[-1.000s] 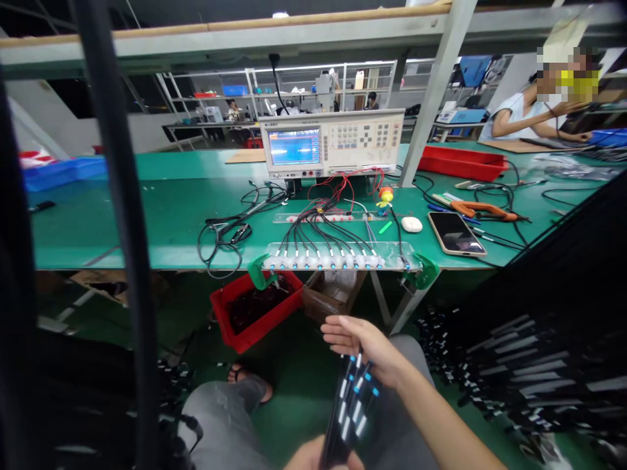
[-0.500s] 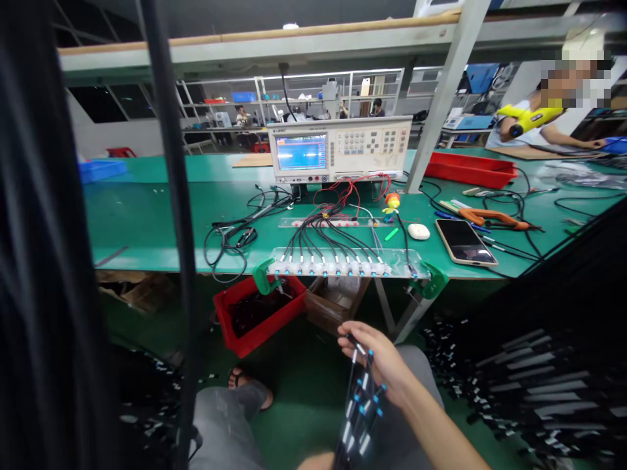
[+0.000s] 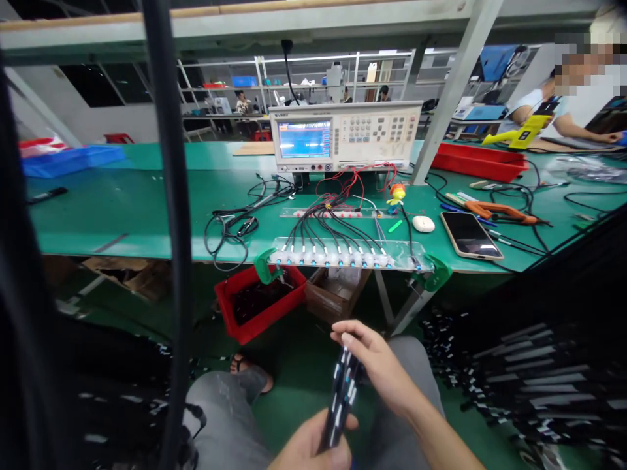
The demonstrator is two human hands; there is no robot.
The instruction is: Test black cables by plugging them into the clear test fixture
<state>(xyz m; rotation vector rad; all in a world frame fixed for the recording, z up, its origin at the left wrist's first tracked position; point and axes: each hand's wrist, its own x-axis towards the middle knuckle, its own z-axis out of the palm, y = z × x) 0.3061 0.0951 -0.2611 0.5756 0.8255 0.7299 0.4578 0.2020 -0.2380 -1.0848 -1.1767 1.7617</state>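
Since the earlier frame, the left hand has risen into view from the bottom edge, and the cable bundle has narrowed from a loose fan of ends into a slim sheaf. The left hand is closed around the lower part of the bundle. The right hand, formerly cupped beside the spread ends, now curves over the top with its thumb at the upper ends; whether it pinches them or merely rests there cannot be told. The bundle thus lies tilted between the two hands, white bands and a few blue tips showing along it. The change suggests that the ends are now gathered and under the control of both hands. Beyond the hands, well apart from the bundle, the clear fixture strip at the bench edge carries its row of black leads, arranged as before. The red bin is ahead and to the left of the right hand, the cardboard box farther ahead of it, and a mass of hanging cables off to its right.
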